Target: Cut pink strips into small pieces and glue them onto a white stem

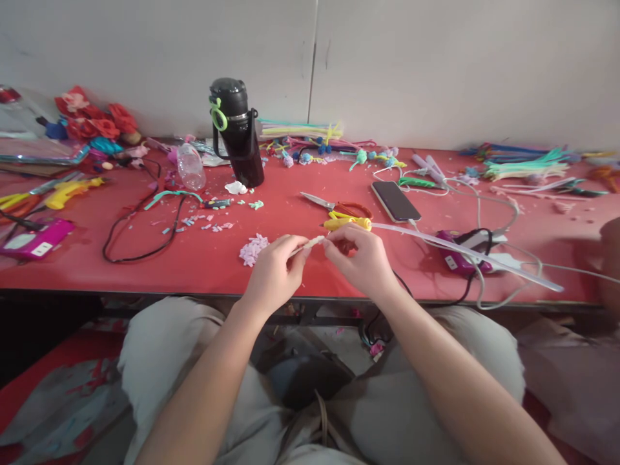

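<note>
My left hand point(277, 266) and my right hand point(361, 257) meet over the front edge of the red table point(203, 258), both pinched on a short whitish stick-like piece point(310, 244) between the fingertips. Just beyond my right hand lies a yellow-handled tool point(347, 223), and a long clear strip point(465, 253) runs from there off to the right. A small heap of pale pink bits point(252, 249) lies left of my left hand.
A black flask point(237, 132) stands at the back. Scissors point(334, 206), a phone point(395, 201), a purple glue gun with cables point(460, 255), pipe cleaners point(523, 165), red fabric flowers point(92, 119), a black cord loop point(140, 229) and a magenta box point(36, 239) lie about.
</note>
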{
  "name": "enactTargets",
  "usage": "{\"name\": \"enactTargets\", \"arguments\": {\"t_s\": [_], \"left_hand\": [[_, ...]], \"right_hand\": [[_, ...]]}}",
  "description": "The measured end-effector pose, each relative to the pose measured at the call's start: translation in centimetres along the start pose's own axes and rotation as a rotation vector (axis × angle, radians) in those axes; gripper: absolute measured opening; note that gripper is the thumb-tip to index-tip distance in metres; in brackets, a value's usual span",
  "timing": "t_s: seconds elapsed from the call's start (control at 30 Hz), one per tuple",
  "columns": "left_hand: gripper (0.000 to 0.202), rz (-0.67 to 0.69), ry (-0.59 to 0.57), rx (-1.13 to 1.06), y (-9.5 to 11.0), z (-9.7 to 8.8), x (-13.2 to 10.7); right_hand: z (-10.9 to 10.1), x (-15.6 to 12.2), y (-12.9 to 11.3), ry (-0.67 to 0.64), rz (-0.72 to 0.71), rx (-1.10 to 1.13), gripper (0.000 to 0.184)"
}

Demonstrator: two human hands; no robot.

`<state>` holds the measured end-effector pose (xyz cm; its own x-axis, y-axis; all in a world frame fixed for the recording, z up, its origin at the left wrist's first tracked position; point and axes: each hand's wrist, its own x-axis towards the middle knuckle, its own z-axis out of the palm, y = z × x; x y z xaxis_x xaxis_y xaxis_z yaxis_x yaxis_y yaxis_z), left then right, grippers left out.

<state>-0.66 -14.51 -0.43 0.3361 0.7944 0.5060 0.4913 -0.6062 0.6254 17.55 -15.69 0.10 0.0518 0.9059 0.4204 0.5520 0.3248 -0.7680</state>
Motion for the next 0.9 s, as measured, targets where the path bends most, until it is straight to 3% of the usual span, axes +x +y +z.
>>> {"name": "enactTargets", "arguments": {"t_s": [0.27,0.9], "left_hand": [[0.018,0.001,0.01,-0.019,-0.06,0.19,-0.06],[0.013,-0.023,-0.026,0.004,0.12,0.36,-0.11]], "right_hand": [[0.12,0.11,0.01,0.013,0.025,0.052,0.01],[0.33,0.1,-0.36,0.012,0.234,0.249,0.015]]}}
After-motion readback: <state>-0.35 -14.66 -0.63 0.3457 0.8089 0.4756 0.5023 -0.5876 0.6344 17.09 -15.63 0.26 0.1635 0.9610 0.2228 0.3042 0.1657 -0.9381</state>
